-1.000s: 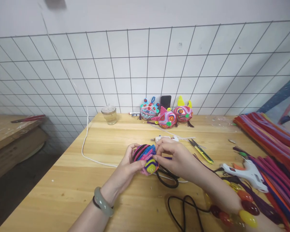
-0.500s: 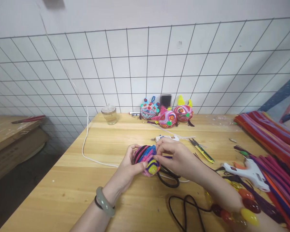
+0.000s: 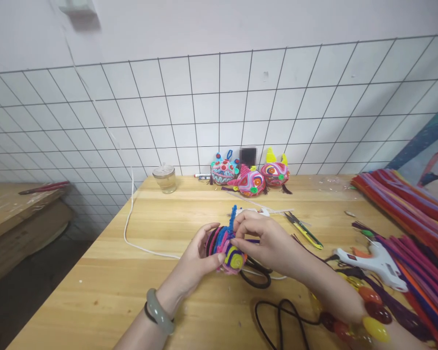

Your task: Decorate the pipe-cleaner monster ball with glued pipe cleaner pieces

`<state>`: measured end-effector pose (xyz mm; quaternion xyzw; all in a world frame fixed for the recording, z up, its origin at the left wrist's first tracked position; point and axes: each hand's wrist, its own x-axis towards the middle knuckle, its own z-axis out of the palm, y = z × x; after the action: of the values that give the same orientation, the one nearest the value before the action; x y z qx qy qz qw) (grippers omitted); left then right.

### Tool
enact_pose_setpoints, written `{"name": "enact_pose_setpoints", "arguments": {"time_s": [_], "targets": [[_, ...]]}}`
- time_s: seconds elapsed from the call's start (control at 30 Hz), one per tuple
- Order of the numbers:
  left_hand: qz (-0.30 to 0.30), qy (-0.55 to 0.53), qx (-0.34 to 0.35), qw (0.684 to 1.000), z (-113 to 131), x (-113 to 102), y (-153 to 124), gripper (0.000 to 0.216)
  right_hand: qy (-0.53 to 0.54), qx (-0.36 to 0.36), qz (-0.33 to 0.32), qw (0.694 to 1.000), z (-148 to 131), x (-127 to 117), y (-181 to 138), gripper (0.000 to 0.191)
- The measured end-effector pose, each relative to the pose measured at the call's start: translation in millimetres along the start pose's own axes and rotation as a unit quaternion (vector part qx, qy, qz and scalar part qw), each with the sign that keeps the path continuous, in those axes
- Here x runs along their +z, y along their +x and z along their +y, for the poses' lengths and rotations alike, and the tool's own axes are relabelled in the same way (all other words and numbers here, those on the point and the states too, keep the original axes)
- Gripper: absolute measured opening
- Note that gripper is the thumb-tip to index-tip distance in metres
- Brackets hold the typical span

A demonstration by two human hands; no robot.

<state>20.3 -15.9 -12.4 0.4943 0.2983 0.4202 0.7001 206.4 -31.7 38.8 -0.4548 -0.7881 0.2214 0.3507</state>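
Observation:
My left hand (image 3: 197, 255) is wrapped round a fuzzy ball (image 3: 219, 245) covered in coloured pipe cleaners, with black, pink and blue stripes and a yellow-and-purple swirl facing front. A twisted blue pipe cleaner (image 3: 232, 218) stands up from the top of the ball. At its base, my right hand (image 3: 261, 233) has thumb and fingers pinched together against the ball; the fingertips partly hide the contact. Behind the hands lies a white tool (image 3: 261, 212), mostly covered by the right hand.
Three finished-looking pipe-cleaner animal balls (image 3: 251, 182) stand by the wall, near a lidded glass (image 3: 165, 179). Yellow-handled snips (image 3: 303, 230), a white glue gun (image 3: 375, 262) and bundles of pipe cleaners (image 3: 419, 262) lie rightward. A black cord (image 3: 282, 304) loops in front.
The blue pipe cleaner now stands upright above the ball, where before it lay against it near the right fingers. The ball has shifted slightly right and down in view.

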Motion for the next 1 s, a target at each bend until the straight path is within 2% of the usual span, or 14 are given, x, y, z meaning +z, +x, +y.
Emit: {"name": "enact_pose_setpoints", "arguments": {"time_s": [0.3, 0.53, 0.9, 1.0], "targets": [[0.007, 0.023, 0.024, 0.999, -2.2, 0.1, 0.6, 0.052, -0.011, 0.001, 0.004, 1.000, -7.7, -2.2, -0.4, 0.018], [0.015, 0.051, 0.050, 0.997, -0.2, 1.2, 0.2, 0.049, 0.004, 0.053, 0.043, 0.998, -10.5, 4.6, -1.4, 0.016], [0.034, 0.052, 0.059, 0.996, -1.8, 0.1, 0.8, 0.053, 0.070, 0.120, 0.039, 0.990, -6.4, 1.9, 1.0, 0.017], [0.044, 0.051, 0.061, 0.996, -2.2, 0.6, 1.1, 0.055, 0.076, 0.118, 0.042, 0.989, -4.1, 4.6, 0.7, 0.017]]}}
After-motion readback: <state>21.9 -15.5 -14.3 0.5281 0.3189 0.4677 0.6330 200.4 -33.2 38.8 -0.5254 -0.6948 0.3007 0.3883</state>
